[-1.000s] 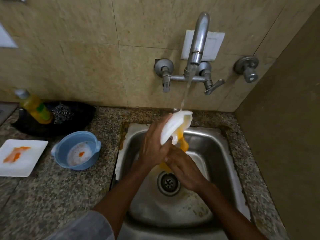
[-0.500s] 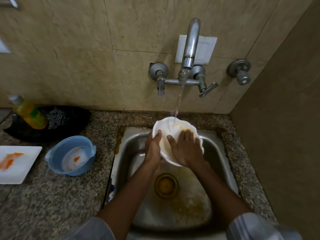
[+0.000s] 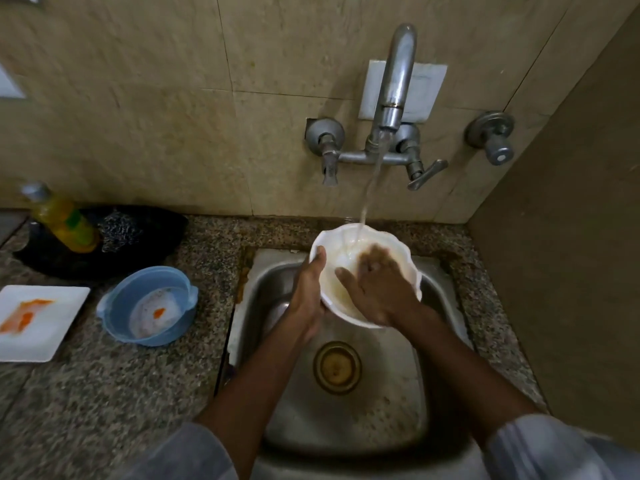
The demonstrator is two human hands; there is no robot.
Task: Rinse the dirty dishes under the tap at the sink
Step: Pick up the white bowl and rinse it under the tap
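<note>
Now left hand (image 3: pixel 308 292) grips scalloped white bowl (image 3: pixel 332 299) rim; right hand (image 3: pixel 377 289), fingers flat, presses inside.

A dim kitchen corner of beige stone and speckled granite.

Large glossy beige stone wall tiles (image 3: pixel 145 109) with thin dark joints cover the back wall; a plain brown side wall (image 3: pixel 568 258) closes the corner on the right. A white rectangular plate (image 3: pixel 426 88) is fixed flat to the tiles. Below runs a speckled grey-brown granite countertop (image 3: pixel 104 403). The light is soft and low, leaving faint sheen on the tiles.
</note>
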